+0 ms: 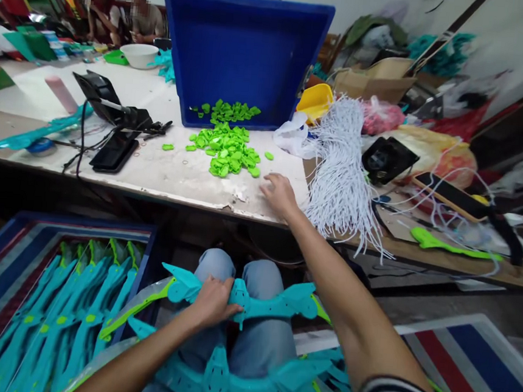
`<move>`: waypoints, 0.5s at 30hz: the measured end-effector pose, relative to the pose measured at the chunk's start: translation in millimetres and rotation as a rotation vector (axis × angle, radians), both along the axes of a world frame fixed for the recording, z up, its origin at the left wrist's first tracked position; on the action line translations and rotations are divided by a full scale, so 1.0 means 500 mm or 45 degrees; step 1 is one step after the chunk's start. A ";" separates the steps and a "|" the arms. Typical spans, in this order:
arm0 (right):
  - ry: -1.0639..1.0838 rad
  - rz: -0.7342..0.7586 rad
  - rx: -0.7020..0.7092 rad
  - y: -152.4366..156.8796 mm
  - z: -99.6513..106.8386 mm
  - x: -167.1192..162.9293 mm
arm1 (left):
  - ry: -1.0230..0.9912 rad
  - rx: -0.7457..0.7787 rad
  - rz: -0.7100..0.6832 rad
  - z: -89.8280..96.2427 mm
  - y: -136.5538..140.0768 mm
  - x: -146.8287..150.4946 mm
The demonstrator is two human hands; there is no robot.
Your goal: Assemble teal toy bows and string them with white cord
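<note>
My left hand (pixel 213 301) is closed around the middle of a teal plastic toy bow (pixel 270 306) with green tips, held across my knees. A second teal toy bow (pixel 218 378) lies nearer on my lap, partly covered by my left forearm. Over the table's front edge reaches my right hand (pixel 280 194), its fingers loosely bent and apart, with nothing visible in them. Just beyond its fingertips is a heap of small bright green plastic pieces (pixel 229 147), which trails into a tipped blue bin (pixel 246 54). Right of that hand hangs a bundle of white strings (pixel 337 166).
At lower left, a crate (pixel 148 235) holds several teal-and-green bows on striped cloth. A black phone (pixel 114 151), a stand (pixel 109 100) and cables occupy the table's left. A small black fan (pixel 389 161) and another phone (pixel 451 196) lie right. Two people (pixel 144 20) sit behind.
</note>
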State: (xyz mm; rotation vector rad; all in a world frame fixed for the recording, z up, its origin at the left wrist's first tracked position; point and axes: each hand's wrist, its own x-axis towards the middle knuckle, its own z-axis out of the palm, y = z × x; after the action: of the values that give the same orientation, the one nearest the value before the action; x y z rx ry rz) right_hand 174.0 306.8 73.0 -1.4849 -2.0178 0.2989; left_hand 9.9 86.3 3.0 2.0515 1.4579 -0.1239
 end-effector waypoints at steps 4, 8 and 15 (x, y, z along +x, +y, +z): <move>0.019 -0.036 -0.043 0.103 -0.001 -0.056 | -0.072 -0.141 0.031 -0.001 0.034 0.007; 0.048 -0.008 -0.022 0.076 0.007 -0.045 | -0.227 -0.276 0.042 -0.021 0.076 0.007; 0.074 0.652 0.066 -0.282 -0.065 0.043 | -0.566 -0.440 0.080 -0.052 0.117 0.001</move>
State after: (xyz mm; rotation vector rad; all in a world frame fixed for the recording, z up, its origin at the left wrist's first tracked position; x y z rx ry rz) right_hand 195.5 166.0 40.6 -0.8960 -2.3136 0.4848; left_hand 10.5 144.6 -22.9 1.6232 1.1322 0.0967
